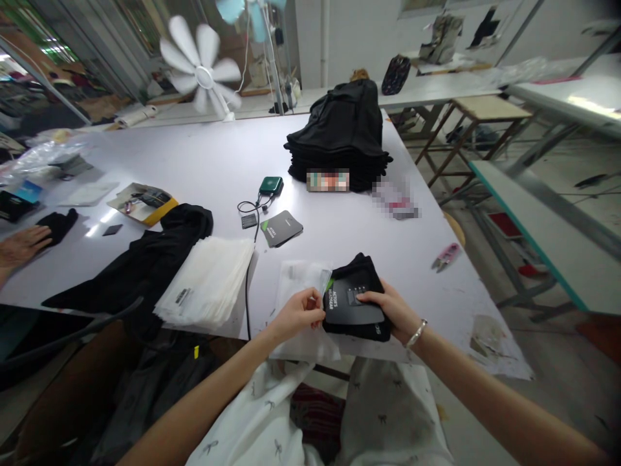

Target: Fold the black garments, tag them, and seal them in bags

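Note:
My right hand (388, 307) grips the right side of a folded black cloth item (359, 266), its thumb on the dark printed card (347, 304) lying on top. Just left of it, my left hand (303, 312) pinches the edge of a translucent plastic bag (295, 275) lying at the table's front edge. The bag's opening meets the left end of the card and cloth. A thick stack of white translucent bags (208, 281) sits farther left.
Black cloth items (339, 129) are piled at the back. Dark cards (281, 229), a green device (270, 186) with a cable and pink snips (446, 257) lie around. Another person's hand (24, 246) rests on black cloth at far left, near an open box (143, 202).

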`<act>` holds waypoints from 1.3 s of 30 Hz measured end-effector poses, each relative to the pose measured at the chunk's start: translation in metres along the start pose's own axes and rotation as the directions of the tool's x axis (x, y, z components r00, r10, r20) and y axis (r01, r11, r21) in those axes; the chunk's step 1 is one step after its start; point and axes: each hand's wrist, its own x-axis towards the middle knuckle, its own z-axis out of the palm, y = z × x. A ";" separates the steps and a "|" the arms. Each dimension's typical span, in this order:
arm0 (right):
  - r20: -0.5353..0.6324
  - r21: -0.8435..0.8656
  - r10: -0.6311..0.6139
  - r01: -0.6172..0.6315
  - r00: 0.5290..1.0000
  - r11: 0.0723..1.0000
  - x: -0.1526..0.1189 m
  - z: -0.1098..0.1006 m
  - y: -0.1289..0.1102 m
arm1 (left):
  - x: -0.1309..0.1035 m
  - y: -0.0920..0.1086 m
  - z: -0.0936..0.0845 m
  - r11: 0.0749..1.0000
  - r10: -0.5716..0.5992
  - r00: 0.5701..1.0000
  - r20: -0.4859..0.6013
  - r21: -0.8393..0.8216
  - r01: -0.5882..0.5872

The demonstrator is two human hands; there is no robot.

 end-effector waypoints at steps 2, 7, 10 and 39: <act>0.008 -0.050 -0.022 0.022 1.000 0.999 -0.002 0.000 0.001 | 0.000 0.008 -0.002 0.999 0.017 1.000 -0.018 -0.033 -0.018; 0.083 -0.129 -0.135 0.145 0.987 0.981 -0.009 0.009 -0.002 | 0.002 0.022 0.005 0.982 0.057 0.998 -0.033 0.185 -0.050; 0.005 -0.001 -0.118 0.118 0.993 0.993 -0.008 0.020 0.004 | 0.005 0.028 0.012 0.909 0.137 0.989 -0.062 0.404 -0.101; -0.097 0.482 0.038 0.014 0.995 0.876 0.013 0.043 0.021 | -0.018 0.011 0.007 0.846 -0.021 0.997 -0.074 0.530 0.057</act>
